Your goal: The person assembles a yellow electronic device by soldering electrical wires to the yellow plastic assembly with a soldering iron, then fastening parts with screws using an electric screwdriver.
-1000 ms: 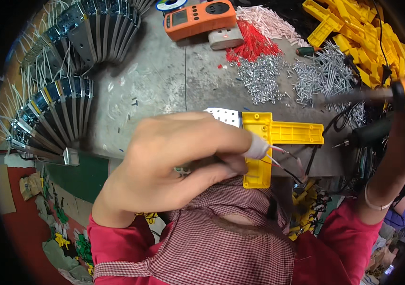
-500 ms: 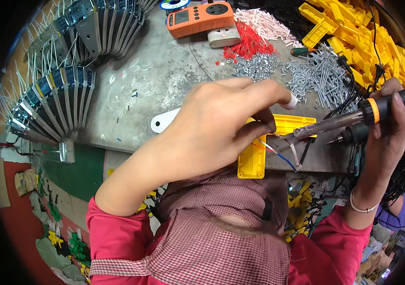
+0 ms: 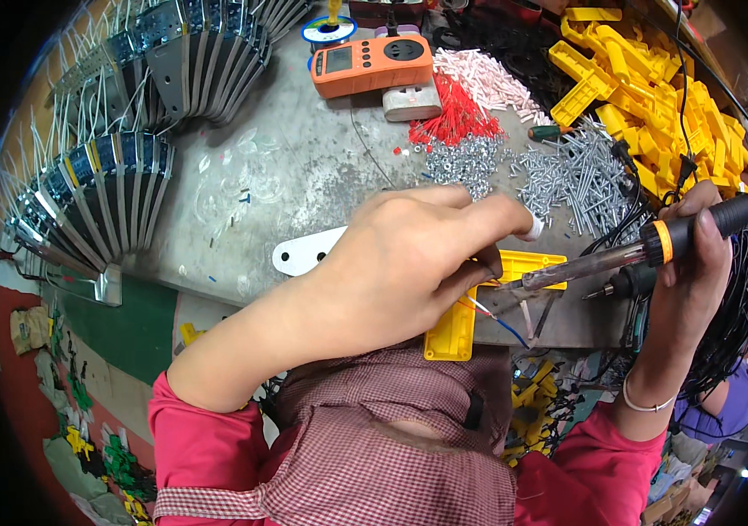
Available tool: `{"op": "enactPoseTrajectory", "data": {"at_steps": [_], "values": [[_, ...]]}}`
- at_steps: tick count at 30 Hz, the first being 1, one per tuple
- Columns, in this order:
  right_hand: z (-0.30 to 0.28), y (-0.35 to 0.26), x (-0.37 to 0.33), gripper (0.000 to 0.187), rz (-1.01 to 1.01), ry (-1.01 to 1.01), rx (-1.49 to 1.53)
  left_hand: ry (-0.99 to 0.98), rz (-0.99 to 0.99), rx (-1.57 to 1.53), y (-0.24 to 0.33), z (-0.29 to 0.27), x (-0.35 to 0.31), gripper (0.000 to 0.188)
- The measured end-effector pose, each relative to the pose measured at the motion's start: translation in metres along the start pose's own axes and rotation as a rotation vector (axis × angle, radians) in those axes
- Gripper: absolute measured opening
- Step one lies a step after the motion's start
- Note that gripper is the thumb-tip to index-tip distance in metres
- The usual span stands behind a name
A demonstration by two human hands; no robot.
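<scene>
My left hand [image 3: 418, 263] is closed in a pinch over a yellow plastic housing [image 3: 449, 335], its thumb and fingertips on a thin wire. Red, white and blue wires [image 3: 504, 324] trail out beside the thumb, over the table edge. My right hand [image 3: 694, 250] grips a soldering iron [image 3: 602, 260] by its black and orange handle. The iron's tip points at the left fingertips, close to the wire; whether they touch I cannot tell. Partly under my left forearm lies a white flat plate with holes [image 3: 308, 251].
Behind my hands are screws [image 3: 576, 171], nuts [image 3: 462, 165], red parts [image 3: 455, 110] and an orange meter [image 3: 372, 66]. Yellow housings [image 3: 655, 96] are heaped at the far right. Bundled metal strips [image 3: 102, 188] stand at left. A dark tool [image 3: 633, 282] lies near the right hand.
The whole view has shifted a little, so hands, housing and table parts sit lower and further left. Both hands keep their hold, and the iron's tip stays by the left fingertips.
</scene>
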State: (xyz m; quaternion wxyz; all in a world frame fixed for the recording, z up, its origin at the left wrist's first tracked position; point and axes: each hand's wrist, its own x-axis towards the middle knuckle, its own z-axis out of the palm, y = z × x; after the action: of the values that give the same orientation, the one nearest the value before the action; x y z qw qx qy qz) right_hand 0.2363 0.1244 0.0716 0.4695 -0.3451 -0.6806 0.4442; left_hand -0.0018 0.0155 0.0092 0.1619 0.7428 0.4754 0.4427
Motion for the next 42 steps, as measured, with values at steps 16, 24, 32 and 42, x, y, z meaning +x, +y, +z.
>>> {"op": "enactPoseTrajectory", "data": {"at_steps": [16, 24, 32, 42], "values": [[-0.028, -0.001, -0.001, 0.027, -0.003, 0.003, 0.259, 0.094, 0.001, -0.127, 0.007, -0.013, -0.013, 0.045], [-0.014, 0.007, -0.009, 0.029, -0.013, -0.092, 0.219, 0.001, -0.083, -0.186, 0.006, -0.003, -0.017, 0.049], [-0.004, 0.006, -0.012, 0.033, 0.046, 0.001, 0.112, -0.024, -0.115, -0.214, 0.006, 0.0, -0.014, 0.052], [-0.003, 0.006, -0.012, 0.035, 0.048, 0.018, 0.051, -0.009, -0.06, -0.238, 0.004, 0.004, -0.013, 0.052]]}}
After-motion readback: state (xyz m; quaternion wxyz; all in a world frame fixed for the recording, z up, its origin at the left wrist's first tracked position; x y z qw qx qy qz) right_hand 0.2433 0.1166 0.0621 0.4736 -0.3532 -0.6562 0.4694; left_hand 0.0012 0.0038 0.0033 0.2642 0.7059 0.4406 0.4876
